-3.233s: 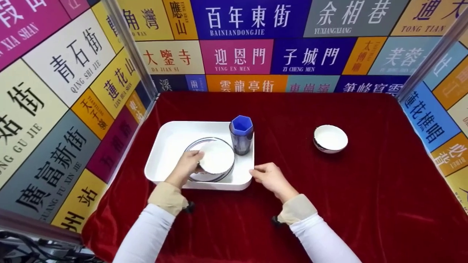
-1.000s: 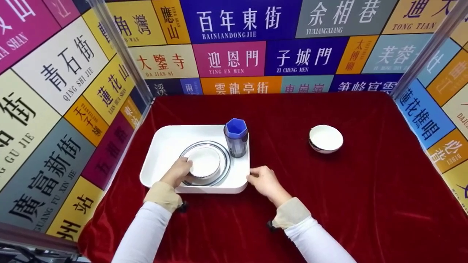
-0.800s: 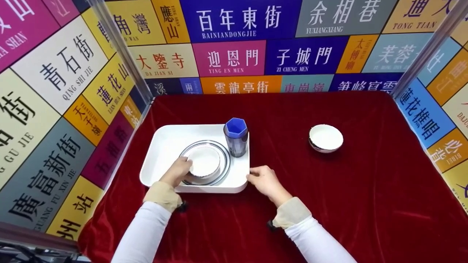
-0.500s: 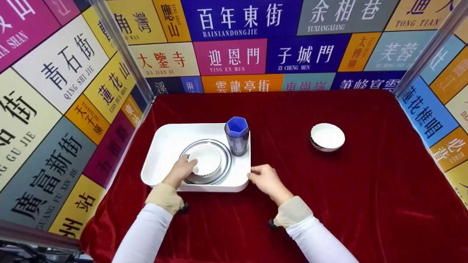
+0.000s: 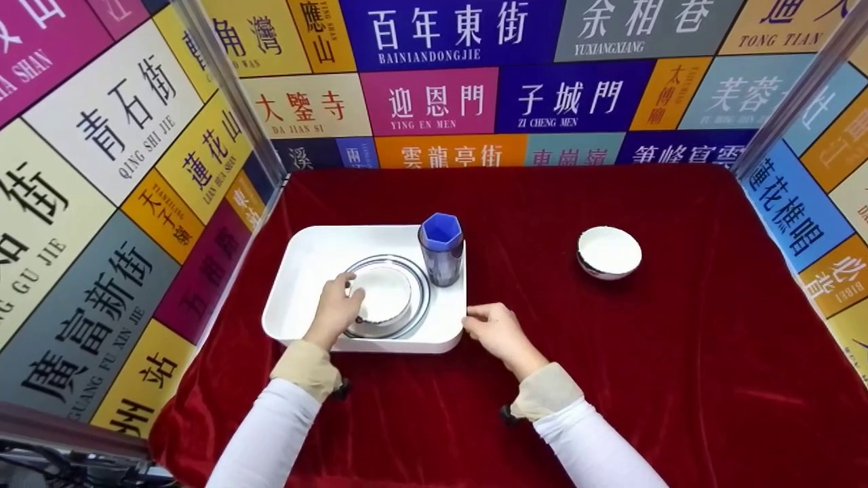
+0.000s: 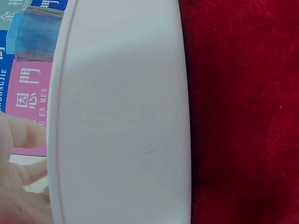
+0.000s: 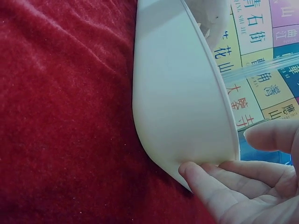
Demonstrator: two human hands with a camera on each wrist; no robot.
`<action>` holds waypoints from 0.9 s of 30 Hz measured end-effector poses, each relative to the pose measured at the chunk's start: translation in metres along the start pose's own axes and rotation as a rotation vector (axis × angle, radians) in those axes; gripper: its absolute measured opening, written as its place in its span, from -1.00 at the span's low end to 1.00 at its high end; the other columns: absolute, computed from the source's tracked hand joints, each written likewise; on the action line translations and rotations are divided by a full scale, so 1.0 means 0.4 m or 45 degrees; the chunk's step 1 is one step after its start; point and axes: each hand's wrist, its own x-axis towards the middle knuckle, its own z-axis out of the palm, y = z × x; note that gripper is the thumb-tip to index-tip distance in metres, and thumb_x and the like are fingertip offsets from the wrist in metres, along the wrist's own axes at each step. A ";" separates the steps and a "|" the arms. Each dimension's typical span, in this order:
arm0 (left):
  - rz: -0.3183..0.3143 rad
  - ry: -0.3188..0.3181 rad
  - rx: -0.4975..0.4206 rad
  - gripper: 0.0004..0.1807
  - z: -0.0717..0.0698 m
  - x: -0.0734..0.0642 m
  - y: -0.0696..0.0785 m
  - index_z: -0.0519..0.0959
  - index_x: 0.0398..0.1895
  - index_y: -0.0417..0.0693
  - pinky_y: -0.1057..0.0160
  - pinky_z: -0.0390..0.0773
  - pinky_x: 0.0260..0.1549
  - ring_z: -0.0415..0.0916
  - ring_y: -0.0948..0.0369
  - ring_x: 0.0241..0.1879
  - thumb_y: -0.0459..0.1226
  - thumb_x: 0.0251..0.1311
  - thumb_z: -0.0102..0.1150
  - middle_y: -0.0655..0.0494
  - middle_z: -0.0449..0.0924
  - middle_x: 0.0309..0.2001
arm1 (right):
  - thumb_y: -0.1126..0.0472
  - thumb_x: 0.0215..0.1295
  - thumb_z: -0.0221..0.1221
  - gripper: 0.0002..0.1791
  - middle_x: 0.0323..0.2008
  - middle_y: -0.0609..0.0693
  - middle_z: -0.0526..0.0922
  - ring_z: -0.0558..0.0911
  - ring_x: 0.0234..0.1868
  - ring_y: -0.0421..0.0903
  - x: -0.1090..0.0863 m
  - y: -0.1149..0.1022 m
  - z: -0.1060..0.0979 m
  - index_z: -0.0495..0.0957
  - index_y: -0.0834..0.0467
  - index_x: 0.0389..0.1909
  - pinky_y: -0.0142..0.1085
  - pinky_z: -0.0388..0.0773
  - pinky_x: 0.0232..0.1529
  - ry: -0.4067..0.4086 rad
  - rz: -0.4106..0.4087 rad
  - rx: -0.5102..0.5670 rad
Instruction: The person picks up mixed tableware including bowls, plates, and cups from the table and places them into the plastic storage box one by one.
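Note:
A white bowl (image 5: 384,295) sits on a round plate with dark rim lines (image 5: 422,290), inside a white tray (image 5: 305,271). My left hand (image 5: 335,308) is at the bowl's left side, thumb and fingers spread apart; the left wrist view shows its loosely bent fingers (image 6: 28,135) beyond the tray wall, holding nothing visible. At the tray's near right corner is my right hand (image 5: 497,331). In the right wrist view its fingers (image 7: 224,186) lie extended against the outer wall, with the thumb apart above the rim. A dark translucent cup with a blue hexagonal cup inside (image 5: 442,254) stands in the tray's right part.
Another white bowl (image 5: 609,252) with a dark patterned outside stands farther right on the red velvet cloth (image 5: 678,366). Printed sign panels (image 5: 434,102) wall in the back and both sides. Dark cables (image 5: 61,464) lie at the lower left.
The bowl, earlier held tilted over the plate by my left hand, now rests on it. That hand's fingers have loosened and spread from the rim. My right hand stays at the tray corner.

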 end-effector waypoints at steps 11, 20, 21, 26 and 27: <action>0.076 0.114 0.064 -0.58 0.003 -0.020 0.026 0.52 0.24 -0.17 -0.12 0.39 0.34 0.31 -0.16 0.32 -0.20 0.41 -0.01 -0.24 0.34 0.28 | 0.38 0.34 0.14 -0.67 -0.04 0.35 0.71 0.75 -0.09 0.06 -0.002 0.007 -0.011 0.61 0.43 0.07 -0.08 0.71 0.05 0.047 -0.019 0.274; 0.192 0.202 0.160 -0.72 0.015 -0.033 0.034 0.67 -0.10 -0.20 -0.08 0.42 0.24 0.35 -0.16 0.20 -0.18 0.40 0.09 -0.22 0.46 0.19 | 0.39 0.41 0.12 -0.71 -0.01 0.42 0.67 0.74 -0.05 0.17 -0.006 0.021 -0.032 0.59 0.44 0.06 -0.07 0.72 0.05 0.064 -0.008 0.403; 0.205 0.206 0.161 -0.73 0.015 -0.035 0.036 0.67 -0.13 -0.20 -0.07 0.43 0.23 0.36 -0.15 0.19 -0.18 0.40 0.10 -0.21 0.47 0.18 | 0.39 0.42 0.11 -0.70 0.00 0.43 0.66 0.73 -0.05 0.17 -0.006 0.023 -0.036 0.58 0.45 0.08 -0.08 0.72 0.05 0.063 -0.003 0.417; 0.254 0.200 0.164 -0.79 0.020 -0.043 0.044 0.68 -0.22 -0.16 -0.05 0.46 0.21 0.38 -0.14 0.17 -0.17 0.34 0.24 -0.17 0.51 0.10 | 0.38 0.46 0.08 -0.66 0.04 0.45 0.62 0.74 -0.08 0.11 -0.002 0.035 -0.061 0.52 0.47 0.15 -0.16 0.73 0.02 0.080 0.021 0.476; 0.262 0.198 0.166 -0.79 0.022 -0.044 0.044 0.68 -0.24 -0.16 -0.04 0.46 0.21 0.38 -0.14 0.17 -0.17 0.33 0.26 -0.16 0.51 0.08 | 0.38 0.46 0.08 -0.66 0.03 0.44 0.63 0.74 -0.09 0.09 -0.001 0.037 -0.066 0.52 0.47 0.15 -0.17 0.74 0.00 0.089 0.023 0.486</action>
